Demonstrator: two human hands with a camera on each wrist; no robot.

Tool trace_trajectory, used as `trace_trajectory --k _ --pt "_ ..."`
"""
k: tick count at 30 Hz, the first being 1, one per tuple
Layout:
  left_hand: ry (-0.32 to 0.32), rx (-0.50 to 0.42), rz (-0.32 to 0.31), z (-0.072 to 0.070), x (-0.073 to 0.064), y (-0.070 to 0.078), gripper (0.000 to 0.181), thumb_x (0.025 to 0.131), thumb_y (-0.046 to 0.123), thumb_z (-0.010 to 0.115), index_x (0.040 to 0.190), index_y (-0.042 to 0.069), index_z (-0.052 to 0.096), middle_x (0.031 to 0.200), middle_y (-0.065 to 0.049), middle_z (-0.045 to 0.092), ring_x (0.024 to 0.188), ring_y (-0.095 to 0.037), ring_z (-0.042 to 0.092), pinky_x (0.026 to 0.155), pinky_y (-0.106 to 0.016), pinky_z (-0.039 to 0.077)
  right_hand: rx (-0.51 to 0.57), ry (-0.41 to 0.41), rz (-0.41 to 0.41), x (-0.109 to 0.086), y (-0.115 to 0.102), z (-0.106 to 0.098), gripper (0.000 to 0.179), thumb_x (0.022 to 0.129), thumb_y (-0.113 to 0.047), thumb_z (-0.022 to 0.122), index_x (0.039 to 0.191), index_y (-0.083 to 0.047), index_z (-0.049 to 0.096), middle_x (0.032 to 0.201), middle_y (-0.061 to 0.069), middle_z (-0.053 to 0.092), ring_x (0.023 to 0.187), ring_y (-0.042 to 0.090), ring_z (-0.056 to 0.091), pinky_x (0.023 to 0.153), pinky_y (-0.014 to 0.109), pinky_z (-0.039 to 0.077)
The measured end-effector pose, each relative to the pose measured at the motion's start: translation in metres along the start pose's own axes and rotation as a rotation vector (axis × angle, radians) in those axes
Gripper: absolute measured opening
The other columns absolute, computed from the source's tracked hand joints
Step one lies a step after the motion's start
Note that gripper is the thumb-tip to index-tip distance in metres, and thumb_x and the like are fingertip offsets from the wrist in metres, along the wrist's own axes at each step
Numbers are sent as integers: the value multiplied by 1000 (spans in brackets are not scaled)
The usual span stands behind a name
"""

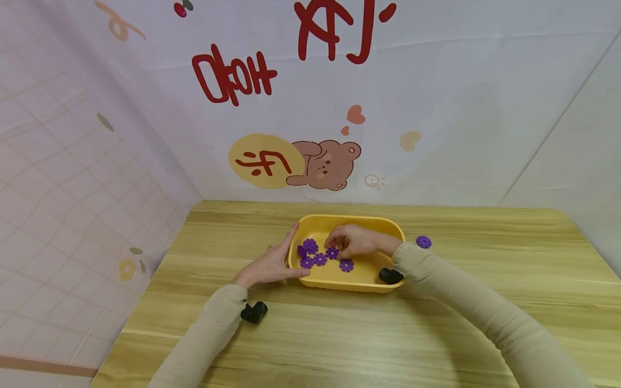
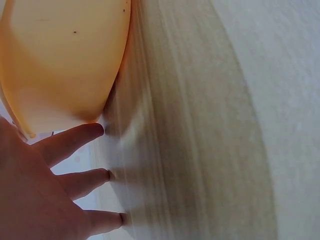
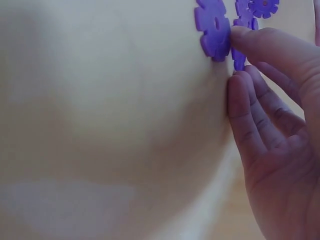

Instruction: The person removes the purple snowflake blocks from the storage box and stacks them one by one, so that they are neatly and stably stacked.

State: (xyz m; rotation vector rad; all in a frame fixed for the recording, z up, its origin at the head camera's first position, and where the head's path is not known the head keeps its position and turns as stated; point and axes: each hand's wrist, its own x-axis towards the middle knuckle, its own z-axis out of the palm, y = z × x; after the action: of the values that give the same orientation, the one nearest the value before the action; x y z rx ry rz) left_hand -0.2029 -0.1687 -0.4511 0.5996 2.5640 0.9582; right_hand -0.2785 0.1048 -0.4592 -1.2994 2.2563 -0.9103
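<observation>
A yellow plastic basin (image 1: pixel 349 285) stands on the table with several purple snowflake discs (image 1: pixel 320 259) in its left half. My left hand (image 1: pixel 271 264) steadies the basin's left end, its thumb over the near rim and its forefinger along the side. In the left wrist view, the other fingers (image 2: pixel 85 182) are straight and spread, their tips at the tabletop beside the basin wall (image 2: pixel 65 65). My right hand (image 1: pixel 356 240) reaches inside the basin. Its thumb and bent fingers close about one purple disc (image 3: pixel 240 57); another disc (image 3: pixel 214 30) lies right beside the thumb.
One purple disc (image 1: pixel 423 242) lies outside the basin, on the wooden table (image 1: pixel 339 334) to its right. A printed cloth wall (image 1: pixel 436 178) rises behind the table's far edge. Black wrist cameras (image 1: pixel 254 312) sit at both sleeves.
</observation>
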Motion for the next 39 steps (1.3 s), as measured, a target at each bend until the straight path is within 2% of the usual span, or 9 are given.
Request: trace_trajectory --k 9,24,30,35,39 --pt "0 -11 -2 0 0 1 114 83 48 73 155 26 -12 158 -11 17 138 -40 27 111 -62 2 -53 36 -7 4 1 4 27 82 -9 77 107 -3 71 91 5 61 73 8 53 65 23 50" --pt "3 -13 7 -1 -1 1 114 82 51 72 155 27 -13 158 -11 18 138 -37 29 111 -61 2 -81 42 4 5 -2 4 27 81 -15 79 104 -4 69 90 5 64 73 11 56 65 23 51" --pt "8 -8 6 0 -1 1 115 81 54 72 155 26 -12 158 -11 19 138 -38 29 111 -61 2 -56 55 13 4 -3 2 26 81 -18 79 102 -6 70 86 0 65 71 8 58 65 24 52" --pt "12 -3 7 0 -1 1 115 81 56 71 155 26 -11 158 -12 20 137 -39 30 111 -61 1 -3 84 46 2 -8 0 24 79 -13 78 101 -6 71 84 -4 66 75 11 61 69 26 54" --pt "11 -2 -4 0 -2 2 116 80 55 72 155 27 -13 157 -12 21 136 -40 30 112 -60 2 20 121 33 2 -8 -3 24 79 -10 78 101 -6 71 87 -3 67 78 11 62 71 27 55"
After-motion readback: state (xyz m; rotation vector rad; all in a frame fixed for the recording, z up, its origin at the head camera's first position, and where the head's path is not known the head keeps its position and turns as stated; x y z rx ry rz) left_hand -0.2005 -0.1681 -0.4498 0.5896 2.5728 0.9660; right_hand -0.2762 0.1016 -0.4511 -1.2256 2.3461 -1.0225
